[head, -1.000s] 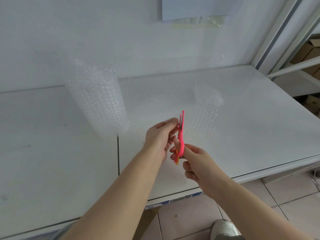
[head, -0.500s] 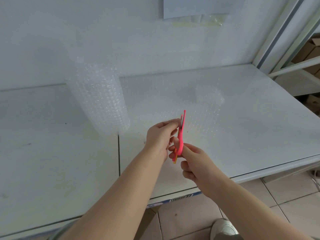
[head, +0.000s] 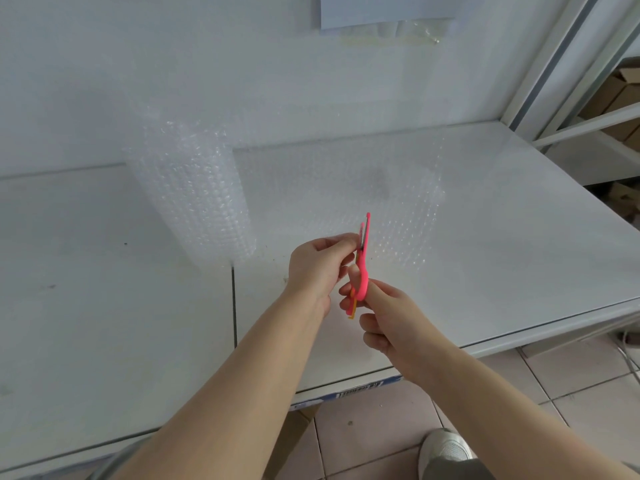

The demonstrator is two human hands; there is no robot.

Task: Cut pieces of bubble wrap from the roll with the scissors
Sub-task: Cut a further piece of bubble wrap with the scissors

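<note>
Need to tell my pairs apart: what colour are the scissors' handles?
Bright pink scissors, with a small orange part at the bottom; head view.

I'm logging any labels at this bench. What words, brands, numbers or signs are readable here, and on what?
Blue strip with white print on the front edge of the white table: too small and blurred to read.
Pale sheet of paper on the wall: no text visible.
Pink plastic scissors, clear bubble wrap roll, brown cardboard boxes: no legible marking.

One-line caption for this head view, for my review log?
Right hand works pink scissors while left hand pinches the bubble wrap sheet unrolled from the upright roll.
</note>
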